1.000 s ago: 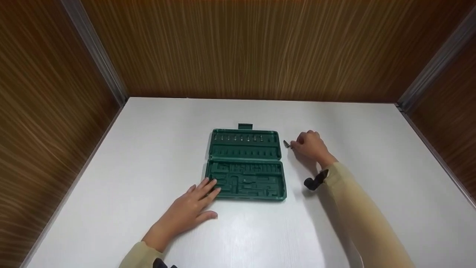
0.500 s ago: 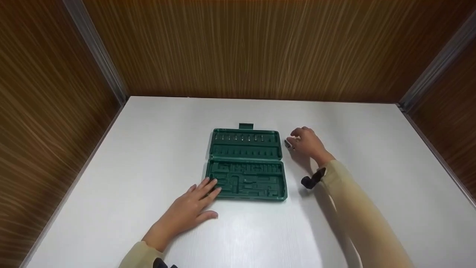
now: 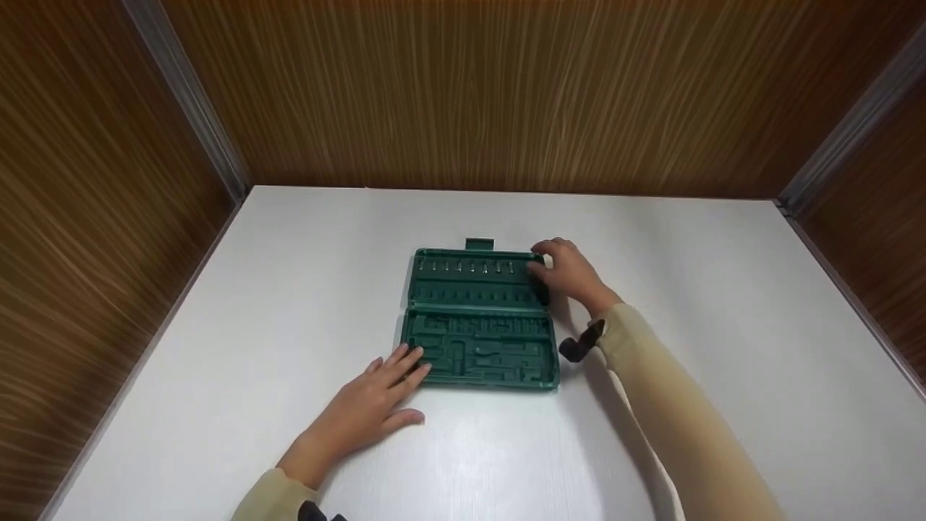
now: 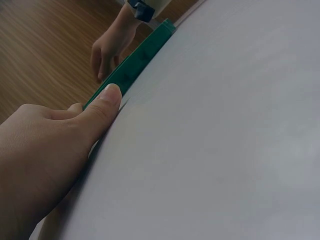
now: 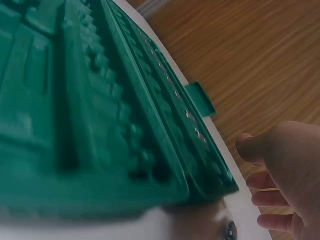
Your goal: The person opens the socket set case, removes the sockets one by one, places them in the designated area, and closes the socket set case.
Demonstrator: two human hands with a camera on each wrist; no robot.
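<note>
**Right hand (image 3: 570, 273) at the far right corner of the case; most recesses unfilled**

Right hand: it rests over the far right corner of the green tool case (image 3: 477, 318), with the fingers curled and the fingertips at the right end of the farthest row. The right wrist view shows a small metal piece (image 5: 229, 230) just below the fingers. Whether the hand pinches it cannot be told.

Left hand (image 3: 365, 412): it lies flat on the white table (image 3: 289, 289). The fingers are straight, hold nothing, and touch the near left corner of the case.

Case: it lies opened flat at the middle of the table, both halves facing up. Its latch tab (image 3: 478, 244) projects from the far edge.

Contents: a line of silver bits (image 3: 466, 268) stands in the farthest row, running from the left end to just short of the right hand.
- The slots at the right end of that row look vacant where the hand does not hide them.
- The second row shows no metal.
- The larger moulded recesses in the near half hold nothing visible.

Assessment: judged by occupancy, one row is nearly filled and the rest of the case is unfilled, so the filling is at an early stage. No loose tools are visible on the table.
</note>
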